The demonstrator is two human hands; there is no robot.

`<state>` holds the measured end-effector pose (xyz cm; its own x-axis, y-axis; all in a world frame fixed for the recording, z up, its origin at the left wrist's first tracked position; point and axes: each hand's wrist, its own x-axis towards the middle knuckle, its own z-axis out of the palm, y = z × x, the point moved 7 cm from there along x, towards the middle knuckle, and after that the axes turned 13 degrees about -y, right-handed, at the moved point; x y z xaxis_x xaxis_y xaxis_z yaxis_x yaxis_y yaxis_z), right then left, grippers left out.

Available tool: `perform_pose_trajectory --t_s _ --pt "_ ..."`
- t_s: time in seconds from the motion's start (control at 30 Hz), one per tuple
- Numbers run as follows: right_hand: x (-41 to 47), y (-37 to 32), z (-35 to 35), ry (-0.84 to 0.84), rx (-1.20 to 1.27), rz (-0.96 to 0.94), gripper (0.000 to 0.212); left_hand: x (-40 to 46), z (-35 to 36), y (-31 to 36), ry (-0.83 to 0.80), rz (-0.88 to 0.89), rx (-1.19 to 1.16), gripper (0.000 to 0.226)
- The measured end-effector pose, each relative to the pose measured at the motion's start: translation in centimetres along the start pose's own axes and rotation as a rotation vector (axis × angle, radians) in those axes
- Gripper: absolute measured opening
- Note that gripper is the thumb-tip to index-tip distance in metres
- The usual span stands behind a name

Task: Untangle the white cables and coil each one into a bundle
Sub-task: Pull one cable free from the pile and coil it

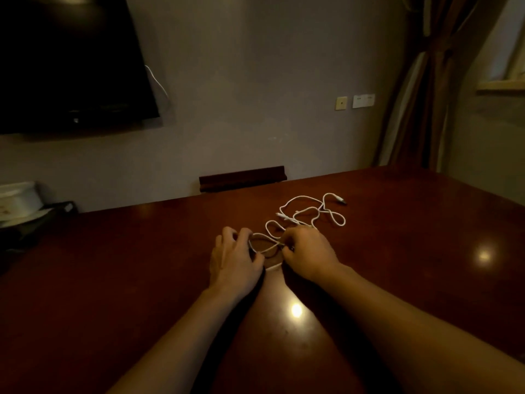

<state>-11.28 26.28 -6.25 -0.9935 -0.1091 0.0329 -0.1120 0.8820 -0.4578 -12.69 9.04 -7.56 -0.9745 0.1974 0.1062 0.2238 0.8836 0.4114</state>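
No legible writing is showing. The thin white cables (309, 213) are lying tangled in loose loops on the glossy table (113, 265). The left hand (233, 258) and right hand (308, 255) are each pinching a near loop.

Dim, warm light over the whole room. Two bright glare spots shine on the glossy worktop (397, 251), one near the forearms and one off to the right. Dark shadows sit under the hands (235, 260). The corners darken, straight lines bend toward the edges, and the picture looks soft and slightly blurred.
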Motion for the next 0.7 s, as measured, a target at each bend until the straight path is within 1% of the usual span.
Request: perform_pose_trajectory --t_s 0.07,0.13,0.2,0.27,0.33,0.43,0.53,0.57,0.7 --pt "0.9 -0.8 0.0 0.025 -0.013 0.01 0.018 0.6 0.1 -0.5 -0.033 -0.016 -0.08 0.049" --pt "1.8 -1.6 0.4 0.027 -0.015 0.0 0.019 1.1 0.5 -0.7 -0.087 -0.003 -0.17 0.064" --pt "2.3 -2.4 1.1 0.024 0.012 -0.023 0.023 1.2 0.3 -1.1 -0.062 0.003 -0.226 0.077" --pt "2.6 -2.6 1.7 0.019 0.019 -0.052 0.026 1.2 -0.2 -2.1 0.012 -0.047 -0.286 0.081" --pt "2.5 -2.5 1.9 -0.002 -0.001 -0.081 0.028 1.4 -0.6 -3.4 0.065 -0.096 -0.315 0.073" --pt "2.5 -1.9 1.6 0.008 0.031 -0.109 0.026 1.7 -1.0 -4.7 0.093 -0.131 -0.314 0.044" --pt "2.4 -1.9 1.1 0.066 0.077 -0.084 0.015 1.6 -1.7 -4.5 0.111 -0.131 -0.168 0.018" --pt "2.4 -2.1 1.1 0.075 0.081 -0.082 0.011 1.5 -1.8 -4.4 0.105 -0.128 -0.143 0.013" --pt "2.1 -3.2 1.3 0.039 0.082 -0.134 0.005 1.6 -1.6 -3.9 0.047 -0.077 -0.245 0.028"
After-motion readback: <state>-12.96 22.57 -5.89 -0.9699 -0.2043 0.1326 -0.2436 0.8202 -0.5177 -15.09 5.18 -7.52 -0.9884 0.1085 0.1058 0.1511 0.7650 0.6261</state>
